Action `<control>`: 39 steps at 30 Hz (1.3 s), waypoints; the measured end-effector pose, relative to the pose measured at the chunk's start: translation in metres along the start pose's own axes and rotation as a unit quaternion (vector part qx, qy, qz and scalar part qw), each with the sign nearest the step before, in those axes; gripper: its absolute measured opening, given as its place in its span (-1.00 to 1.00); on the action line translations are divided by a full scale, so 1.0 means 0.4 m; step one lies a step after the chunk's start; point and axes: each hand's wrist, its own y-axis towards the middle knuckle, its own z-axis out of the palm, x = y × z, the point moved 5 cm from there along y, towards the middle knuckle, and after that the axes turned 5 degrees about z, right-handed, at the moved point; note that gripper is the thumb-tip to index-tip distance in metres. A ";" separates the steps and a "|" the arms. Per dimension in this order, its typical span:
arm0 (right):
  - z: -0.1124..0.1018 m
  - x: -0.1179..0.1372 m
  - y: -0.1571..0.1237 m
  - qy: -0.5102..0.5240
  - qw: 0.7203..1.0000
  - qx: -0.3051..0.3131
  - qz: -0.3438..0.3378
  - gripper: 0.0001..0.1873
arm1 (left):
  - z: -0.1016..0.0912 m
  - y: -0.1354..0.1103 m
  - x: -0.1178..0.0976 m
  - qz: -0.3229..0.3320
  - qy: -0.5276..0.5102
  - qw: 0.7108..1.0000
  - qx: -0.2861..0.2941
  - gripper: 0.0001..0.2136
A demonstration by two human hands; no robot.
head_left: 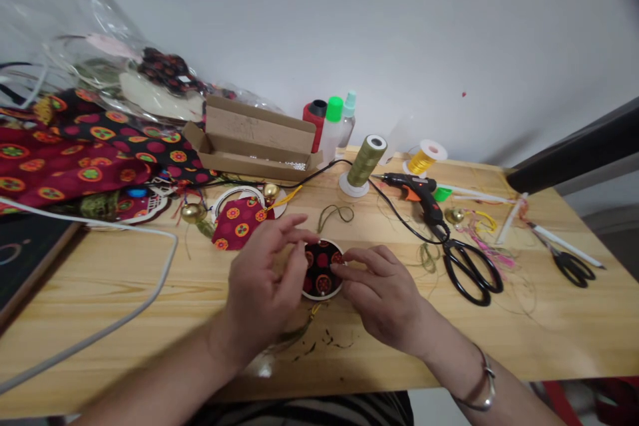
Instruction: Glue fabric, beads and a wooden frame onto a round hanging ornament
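Between my hands, a small white-rimmed round hoop with black patterned fabric (318, 273) lies low over the table. My left hand (267, 273) has its thumb and bent fingers at the hoop's left edge, closed on it, with another finger stretched above. On the other side, my right hand (383, 294) holds the right edge, its fingertips pressed on the fabric. Whether something tiny is between those fingertips, I cannot tell. A yellow cord (314, 310) shows below the hoop. Maroon patterned fabric (238, 223) lies by a white ring beyond my left hand.
A black glue gun (414, 188) lies at right with its cable, near large black-handled scissors (472, 271) and smaller scissors (574, 269). Green thread (366, 163) stands behind the hoop, beside bottles (333, 126) and an open cardboard box (259, 140). A white cable (150, 303) crosses the left side.
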 end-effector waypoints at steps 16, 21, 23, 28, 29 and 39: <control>-0.005 -0.007 -0.001 0.042 0.999 -0.019 0.016 -0.72 | -0.046 0.034 0.064 -0.041 0.015 0.999 0.001 -0.94; -0.026 -0.013 0.006 0.084 0.994 -0.051 0.047 -0.68 | -0.042 0.028 0.072 -0.073 -0.017 0.997 0.010 -0.88; -0.039 -0.022 0.006 0.106 0.988 -0.090 0.069 -0.69 | -0.040 0.020 0.080 -0.109 -0.037 0.993 0.016 -0.82; -0.055 -0.054 0.004 0.136 0.967 -0.153 0.150 -0.70 | -0.053 0.017 0.063 -0.085 0.042 0.996 -0.002 -0.84; -0.054 -0.059 0.004 0.139 0.965 -0.150 0.164 -0.71 | -0.053 0.019 0.055 -0.066 0.051 0.996 0.005 -0.86; -0.038 -0.040 0.027 0.083 0.989 -0.004 0.124 -0.88 | -0.030 0.015 0.022 0.010 0.041 0.995 0.085 -0.67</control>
